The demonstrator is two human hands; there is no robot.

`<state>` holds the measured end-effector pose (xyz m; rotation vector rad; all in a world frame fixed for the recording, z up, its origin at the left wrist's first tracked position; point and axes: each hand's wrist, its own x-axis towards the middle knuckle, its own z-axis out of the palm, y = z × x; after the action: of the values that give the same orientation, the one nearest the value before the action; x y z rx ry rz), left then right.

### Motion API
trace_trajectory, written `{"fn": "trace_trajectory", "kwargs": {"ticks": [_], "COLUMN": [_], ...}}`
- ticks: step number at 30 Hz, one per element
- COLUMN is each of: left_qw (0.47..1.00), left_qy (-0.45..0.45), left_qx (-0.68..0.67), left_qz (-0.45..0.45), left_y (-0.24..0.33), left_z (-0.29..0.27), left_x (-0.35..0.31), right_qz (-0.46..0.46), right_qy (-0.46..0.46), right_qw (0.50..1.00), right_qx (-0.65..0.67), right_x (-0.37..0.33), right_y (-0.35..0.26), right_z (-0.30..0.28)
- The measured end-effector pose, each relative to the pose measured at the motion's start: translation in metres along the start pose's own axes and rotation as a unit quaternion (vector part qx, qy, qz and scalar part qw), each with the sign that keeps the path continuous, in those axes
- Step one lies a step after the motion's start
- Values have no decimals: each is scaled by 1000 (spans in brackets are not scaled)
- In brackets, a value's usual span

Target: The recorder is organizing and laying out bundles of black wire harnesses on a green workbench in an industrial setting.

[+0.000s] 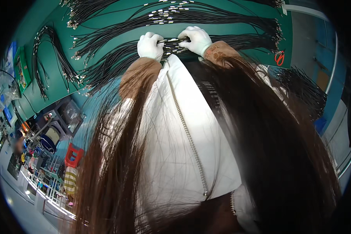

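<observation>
While both white-gloved hands sit at 12 o'clock, the near cable bundle (243, 42) lies across the table (56, 95) between and under them, its ends spreading toward 10 and 2 o'clock. The left hand (150, 45), a little before 12, is curled with its fingertips on the black cables; the right hand (197, 41), a little past 12, has its fingers bent over the same bundle. Each grip appears to be grasping the cables, one at either side of the white bands (171, 40) near the middle, though the undersides of the fingers are hidden and I cannot tell how firmly they press.

As for progress, the near bundle looks to be mid-handling: its cables lie gathered roughly side by side, with the bands grouped near the centre. Just beyond it toward 12, the next bundle (222, 18) lies apart from the hands in a similar arc, its bands also clustered; that part seems laid out. A folded bundle (54, 35) at 10 o'clock and a dark cable mass (304, 89) just before 3 are untouched; whether they are finished or waiting cannot be told. The orange-handled scissors (279, 58) lie unused at 2 o'clock.
</observation>
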<state>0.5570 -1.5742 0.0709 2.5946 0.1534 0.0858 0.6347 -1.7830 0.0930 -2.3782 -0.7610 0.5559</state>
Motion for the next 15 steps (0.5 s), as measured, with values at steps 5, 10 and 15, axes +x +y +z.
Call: {"fn": "trace_trajectory", "kwargs": {"ticks": [5,10,15], "left_qw": [998,999,997], "left_qy": [26,8,-19], "left_qx": [-18,-44,21], "left_qz": [61,27,67], "left_y": [1,-1,3], "left_z": [-3,-4,-5], "left_x": [-8,-24,-13], "right_qz": [-26,-55,-66], "right_qy": [-12,-9,-51], "right_qw": [1000,998,997], "right_qx": [3,39,3], "right_x": [0,-9,-6], "right_y": [6,13,15], "right_z": [-3,3,-1]}}
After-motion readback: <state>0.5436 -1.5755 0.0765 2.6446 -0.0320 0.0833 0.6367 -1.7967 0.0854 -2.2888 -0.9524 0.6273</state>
